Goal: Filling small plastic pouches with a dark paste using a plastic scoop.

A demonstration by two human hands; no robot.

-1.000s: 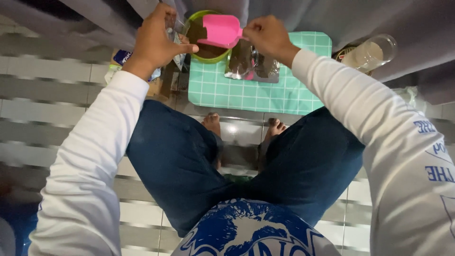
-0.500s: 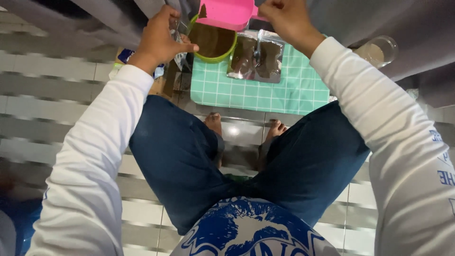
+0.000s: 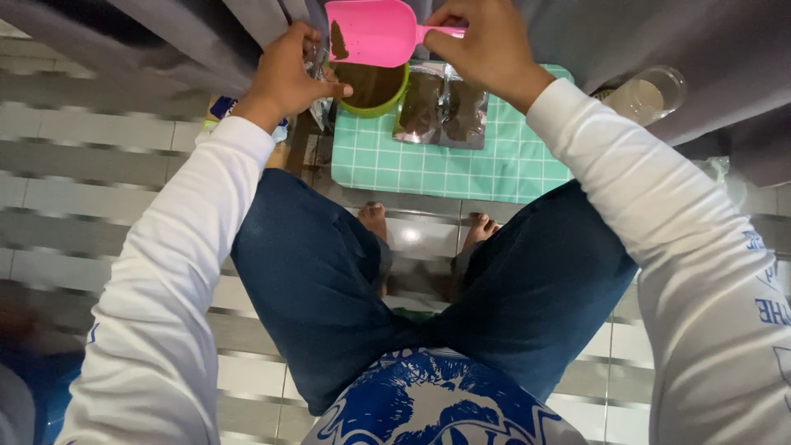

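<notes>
1. Green gridded mat (image 3: 461, 169) lay on the tiled floor (image 3: 99, 156).
2. Two clear packets (image 3: 443, 111) of brown powder sat at mat's far edge.
3. Green bowl (image 3: 372, 89) of brown powder sat at mat's far left corner.
4. Pink scoop (image 3: 375, 31) was over the bowl, right hand (image 3: 486, 45) pinching its handle.
5. Left hand (image 3: 284, 74) gripped a clear bag (image 3: 317, 67), beside the bowl.
6. Glass jar (image 3: 651, 92) lay off mat's right edge.

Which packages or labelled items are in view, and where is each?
Two clear pouches: side by side on the green mat, flat, brown powder inside.
Small clear bag: in the left hand, beside the green bowl.
Blue-and-white pack: on the floor under the left wrist, mostly hidden.
</notes>
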